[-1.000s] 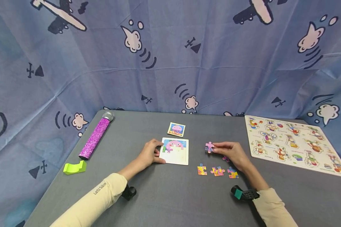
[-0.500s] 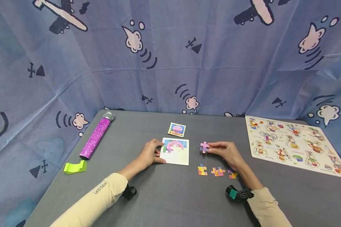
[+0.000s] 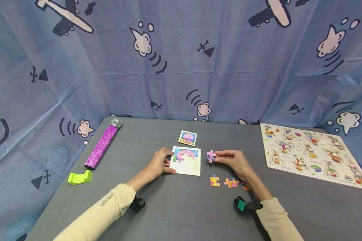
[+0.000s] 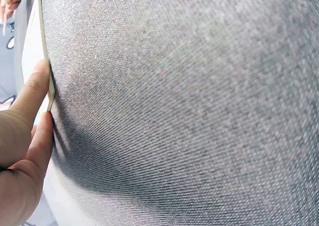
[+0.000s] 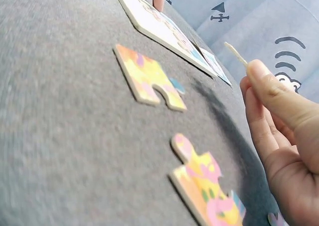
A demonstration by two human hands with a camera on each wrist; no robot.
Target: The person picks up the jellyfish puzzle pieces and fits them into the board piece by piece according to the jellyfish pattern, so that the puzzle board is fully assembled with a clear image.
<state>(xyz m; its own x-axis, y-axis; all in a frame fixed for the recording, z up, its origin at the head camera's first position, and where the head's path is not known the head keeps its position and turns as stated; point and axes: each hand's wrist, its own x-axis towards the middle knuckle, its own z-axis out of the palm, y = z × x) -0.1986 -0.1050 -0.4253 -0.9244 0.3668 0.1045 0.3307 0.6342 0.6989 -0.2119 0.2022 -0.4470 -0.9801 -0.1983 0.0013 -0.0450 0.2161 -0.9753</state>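
Note:
My left hand (image 3: 160, 163) holds the left edge of a white puzzle tray (image 3: 194, 169), its fingers and thumb at the rim. Partly filled, the tray shows a pink cartoon animal along its upper part and bare white below. Right of the tray, my right hand (image 3: 233, 163) pinches a pink-and-purple jigsaw piece (image 3: 211, 156) between thumb and fingers, raised above the table. The right wrist view shows this jigsaw piece (image 5: 235, 53) edge-on at the fingertips. Below lie a yellow piece (image 3: 215, 181), a pink-and-yellow piece (image 3: 231, 182) and another piece (image 3: 246, 186) partly behind my right wrist.
A small picture card (image 3: 188, 137) lies just behind the tray. At left are a glittery pink microphone (image 3: 102, 146) and a lime-green block (image 3: 79, 177). A large illustrated board (image 3: 313, 154) covers the right side. A patterned blue curtain (image 3: 169, 60) hangs behind the grey table.
My right hand has moved left with the pink-and-purple jigsaw piece, closer to the tray. Its wrist covers more of the rightmost loose piece. My left hand stays at the tray.

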